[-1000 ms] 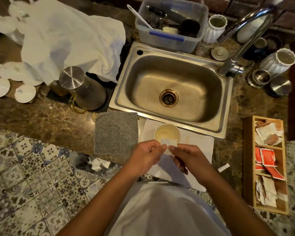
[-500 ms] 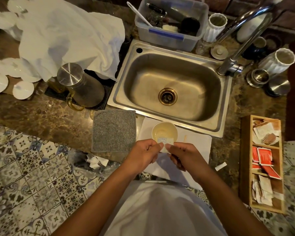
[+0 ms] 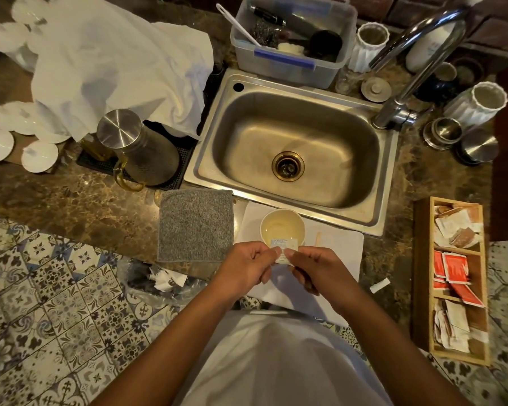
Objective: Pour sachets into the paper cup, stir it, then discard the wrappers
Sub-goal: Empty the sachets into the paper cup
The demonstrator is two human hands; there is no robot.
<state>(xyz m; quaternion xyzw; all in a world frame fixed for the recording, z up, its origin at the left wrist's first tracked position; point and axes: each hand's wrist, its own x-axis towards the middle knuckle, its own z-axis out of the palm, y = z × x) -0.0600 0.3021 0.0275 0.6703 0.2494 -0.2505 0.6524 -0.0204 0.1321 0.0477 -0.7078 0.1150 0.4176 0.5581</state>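
Note:
A white paper cup (image 3: 282,227) with pale liquid stands on a white napkin (image 3: 335,250) in front of the sink. Just at its near rim I hold a small white sachet (image 3: 283,248) between both hands. My left hand (image 3: 247,268) pinches its left edge and my right hand (image 3: 314,271) pinches its right edge. A thin wooden stirrer (image 3: 318,238) lies on the napkin to the right of the cup. A small torn white wrapper strip (image 3: 379,285) lies on the counter to the right.
A steel sink (image 3: 294,159) with a tap (image 3: 417,68) lies behind the cup. A grey cloth (image 3: 195,224) lies left of it, a steel jug (image 3: 138,148) beyond. A wooden sachet box (image 3: 452,279) stands at right. A clear bin bag with crumpled wrappers (image 3: 165,279) hangs below the counter.
Both hands stay on the sachet at the cup's near rim, almost in the same pose. The view has shifted slightly.

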